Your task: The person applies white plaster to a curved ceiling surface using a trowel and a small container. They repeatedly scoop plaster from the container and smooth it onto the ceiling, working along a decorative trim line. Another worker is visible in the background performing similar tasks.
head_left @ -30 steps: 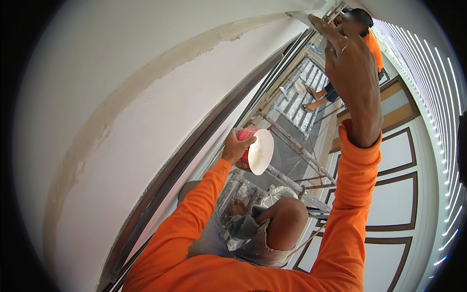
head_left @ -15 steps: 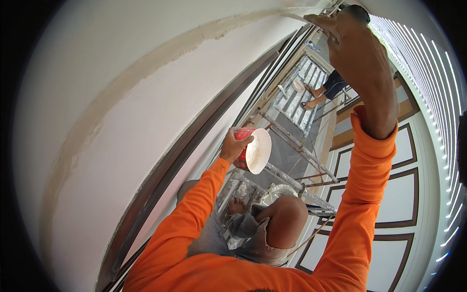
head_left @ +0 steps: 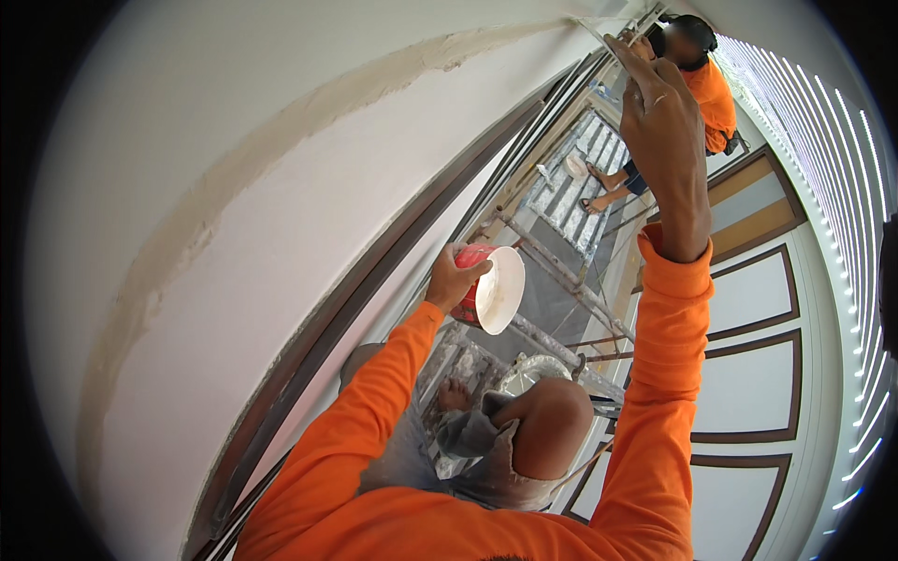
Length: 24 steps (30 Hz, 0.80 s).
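My left hand (head_left: 451,280) is closed on the rim and side of a red tub (head_left: 470,297) with a white inside, tilted so that its mouth faces right. Pale material shows inside it. Up at the far end of the wall, my right hand (head_left: 664,122) is raised, its fingers closed on a putty knife (head_left: 591,33). Only the thin, light blade shows, near the wall; the grip hides the handle. Across the upper wall (head_left: 234,243) curves a rough beige band of filler (head_left: 323,107), which runs up towards the blade.
A co-worker in an orange top (head_left: 713,98) is beyond my right hand, above a slatted platform (head_left: 571,187). Scaffold tubes (head_left: 561,266) cross below me. A white bucket (head_left: 535,367) stands by my knee. A dark rail (head_left: 374,243) runs along the wall.
My right hand has moved left and a little down in view, and the blade has shifted slightly right. More of the co-worker now shows. My left hand and the tub are nearly still.
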Tool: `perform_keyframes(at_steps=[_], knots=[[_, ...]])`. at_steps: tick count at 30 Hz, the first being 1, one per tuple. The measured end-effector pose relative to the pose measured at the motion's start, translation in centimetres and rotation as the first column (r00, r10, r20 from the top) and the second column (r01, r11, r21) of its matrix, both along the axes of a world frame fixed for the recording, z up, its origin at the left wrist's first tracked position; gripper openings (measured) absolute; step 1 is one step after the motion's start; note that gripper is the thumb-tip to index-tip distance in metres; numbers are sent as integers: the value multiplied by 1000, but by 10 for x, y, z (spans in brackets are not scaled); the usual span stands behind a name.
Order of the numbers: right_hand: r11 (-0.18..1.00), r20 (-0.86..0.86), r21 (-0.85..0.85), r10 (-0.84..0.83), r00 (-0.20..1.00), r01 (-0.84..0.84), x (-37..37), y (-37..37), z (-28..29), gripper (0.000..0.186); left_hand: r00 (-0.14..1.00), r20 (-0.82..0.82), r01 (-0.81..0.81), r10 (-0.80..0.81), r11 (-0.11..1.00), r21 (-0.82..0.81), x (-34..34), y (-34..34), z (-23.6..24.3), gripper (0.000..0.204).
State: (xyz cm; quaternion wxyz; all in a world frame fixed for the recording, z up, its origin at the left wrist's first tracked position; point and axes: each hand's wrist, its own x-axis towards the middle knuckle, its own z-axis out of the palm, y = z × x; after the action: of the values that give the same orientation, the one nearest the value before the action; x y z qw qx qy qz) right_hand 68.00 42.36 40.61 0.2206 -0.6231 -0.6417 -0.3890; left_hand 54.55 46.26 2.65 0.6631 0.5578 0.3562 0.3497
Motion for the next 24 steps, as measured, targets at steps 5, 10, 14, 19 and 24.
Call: perform_keyframes(at_steps=[5,10,14,19,24], knots=[[997,27,77,-5,1000,3,11,18,-19,52,1000,-19,6,-7,1000,-14,1,-2,-2,73],[1000,-4,18,-24,1000,24,6,14,-18,49,999,-37,1,0,1000,24,5,1,-11,75],[964,7,-179,-201,980,199,-1,-16,16,46,999,-49,-6,7,1000,28,9,1,-13,76],[906,-209,-397,-248,946,150,2,-64,-6,37,999,37,-15,13,999,49,3,3,-13,73],[572,-266,-819,-449,853,45,16,-96,-80,28,977,211,15,-7,999,-37,-2,3,-1,71]])
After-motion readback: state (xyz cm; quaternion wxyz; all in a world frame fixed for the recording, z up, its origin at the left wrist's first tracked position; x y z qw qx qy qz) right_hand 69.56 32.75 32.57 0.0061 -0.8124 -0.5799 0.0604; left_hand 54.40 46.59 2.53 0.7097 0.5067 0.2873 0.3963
